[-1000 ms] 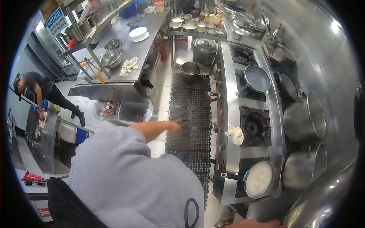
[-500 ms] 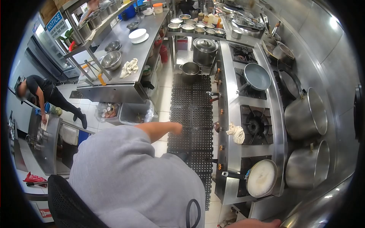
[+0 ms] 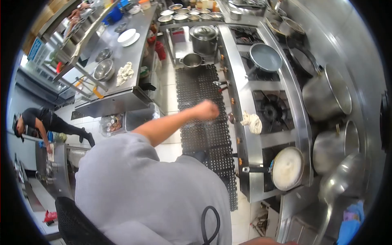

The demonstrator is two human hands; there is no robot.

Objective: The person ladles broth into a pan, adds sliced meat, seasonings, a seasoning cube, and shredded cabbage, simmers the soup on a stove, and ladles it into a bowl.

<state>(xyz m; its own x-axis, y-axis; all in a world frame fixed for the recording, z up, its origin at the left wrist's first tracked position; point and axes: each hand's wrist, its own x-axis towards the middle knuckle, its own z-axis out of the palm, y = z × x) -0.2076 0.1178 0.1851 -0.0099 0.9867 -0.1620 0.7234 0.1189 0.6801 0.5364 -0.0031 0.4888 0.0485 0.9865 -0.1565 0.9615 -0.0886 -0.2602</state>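
My left hand (image 3: 207, 110) hangs over the black floor mat (image 3: 198, 90), its fingers curled in, slightly blurred; I cannot make out anything in it. Only a little of my right hand (image 3: 283, 243) shows at the bottom edge, and its fingers are out of view. Near it is a large metal ladle (image 3: 342, 179); whether the hand touches it cannot be seen. On the front burner sits a pan (image 3: 287, 168) with pale, foamy contents. A cream cloth (image 3: 251, 122) lies on the stove edge beside an unused burner (image 3: 271, 110).
A grey-blue pan (image 3: 266, 57) stands farther back on the stove. Large pots (image 3: 326, 94) line the right wall. At left are a steel counter (image 3: 122, 87) with bowls and a cloth, bins below, and a person (image 3: 38, 120) bending over another counter.
The view has shifted toward the front right, bringing the ladle and a blue packet into sight. My left hand has moved forward and right over the mat.
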